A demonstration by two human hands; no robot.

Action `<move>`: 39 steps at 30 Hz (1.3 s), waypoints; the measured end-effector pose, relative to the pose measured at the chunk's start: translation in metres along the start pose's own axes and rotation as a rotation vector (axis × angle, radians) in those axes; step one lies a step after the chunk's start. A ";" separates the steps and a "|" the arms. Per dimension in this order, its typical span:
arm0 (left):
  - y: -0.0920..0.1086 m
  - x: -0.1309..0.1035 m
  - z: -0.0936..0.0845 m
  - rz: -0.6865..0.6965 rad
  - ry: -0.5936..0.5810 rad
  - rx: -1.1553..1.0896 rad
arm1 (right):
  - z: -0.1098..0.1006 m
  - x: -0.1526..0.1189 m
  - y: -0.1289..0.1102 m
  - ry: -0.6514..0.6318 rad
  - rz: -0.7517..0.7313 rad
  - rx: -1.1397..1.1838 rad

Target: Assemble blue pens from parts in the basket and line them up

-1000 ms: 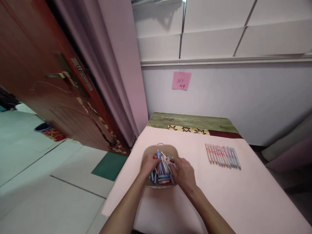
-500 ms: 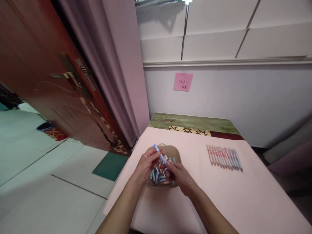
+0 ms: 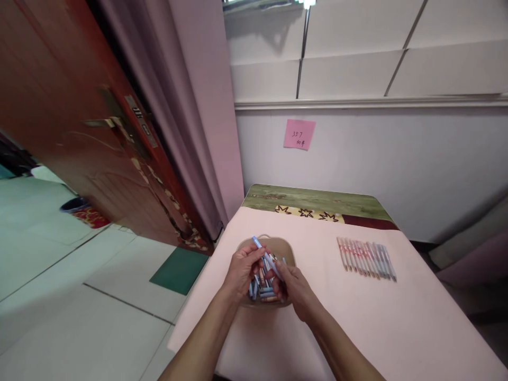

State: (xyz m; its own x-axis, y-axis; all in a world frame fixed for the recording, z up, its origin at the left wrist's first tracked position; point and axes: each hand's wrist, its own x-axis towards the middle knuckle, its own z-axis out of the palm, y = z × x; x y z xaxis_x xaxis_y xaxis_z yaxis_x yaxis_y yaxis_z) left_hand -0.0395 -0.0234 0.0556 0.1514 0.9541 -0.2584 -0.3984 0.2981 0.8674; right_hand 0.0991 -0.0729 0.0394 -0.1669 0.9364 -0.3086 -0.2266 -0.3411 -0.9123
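A blue-and-lavender pen (image 3: 269, 260) slants across the space between my hands, above a beige basket (image 3: 287, 251). My left hand (image 3: 241, 267) pinches it near its blue upper end. Lower down, the fingers of my right hand (image 3: 293, 286) are closed on its other end, whose tip they hide. Beneath them, loose pens (image 3: 269, 293) in blue, white and orange tones lie jumbled in the basket, partly covered by my hands. To the right on the table, several pens (image 3: 365, 257) lie side by side in a neat row, shading from reddish to bluish-grey.
A pale pink cover (image 3: 317, 323) lies over the table, with a green patterned strip (image 3: 313, 197) showing at its far end. The wall behind bears a pink note (image 3: 299, 134). At left stand a reddish wooden door (image 3: 79, 132) and a purple curtain (image 3: 178, 106).
My hands and the pen have shifted very slightly, the right hand moving a little along its lower end. The row of pens lies as before.
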 end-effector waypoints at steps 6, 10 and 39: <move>-0.004 0.001 0.003 -0.011 0.022 -0.021 | -0.003 0.002 0.003 0.140 -0.176 -0.120; -0.006 0.001 0.007 0.027 0.074 0.007 | -0.004 0.001 0.002 0.220 -0.259 -0.216; -0.014 0.001 0.011 -0.007 0.090 -0.055 | -0.009 0.005 -0.003 0.054 -0.030 -0.039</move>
State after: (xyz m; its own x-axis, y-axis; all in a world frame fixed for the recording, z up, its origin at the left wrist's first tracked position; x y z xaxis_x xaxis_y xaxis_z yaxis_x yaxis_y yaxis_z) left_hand -0.0237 -0.0270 0.0484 0.0734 0.9500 -0.3034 -0.4474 0.3033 0.8413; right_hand 0.1076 -0.0665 0.0381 -0.1083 0.9495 -0.2943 -0.1927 -0.3105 -0.9308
